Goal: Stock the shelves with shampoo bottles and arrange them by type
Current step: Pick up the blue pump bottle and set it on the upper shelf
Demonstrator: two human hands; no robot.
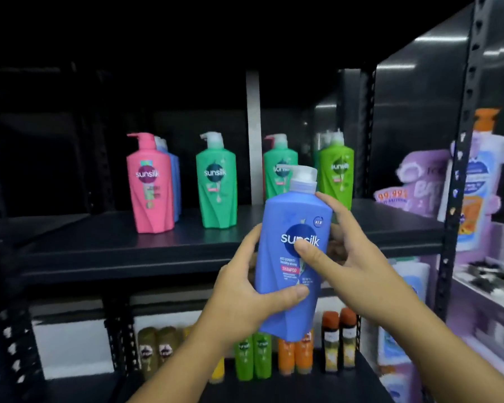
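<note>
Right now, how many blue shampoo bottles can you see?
2: one blue bottle held in both the left hand and right hand; another blue one standing behind the pink bottle. More may be hidden.

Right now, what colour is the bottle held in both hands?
Blue bottle, with a pale pump top; head view.

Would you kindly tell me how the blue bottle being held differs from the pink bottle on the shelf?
The blue bottle is held in the air by both hands, left hand and right hand; the pink bottle stands on the shelf. The blue bottle tilts slightly; the pink bottle is upright. The blue bottle's pump is whitish, the pink bottle's pink. Both are Sunsilk pump bottles.
</note>
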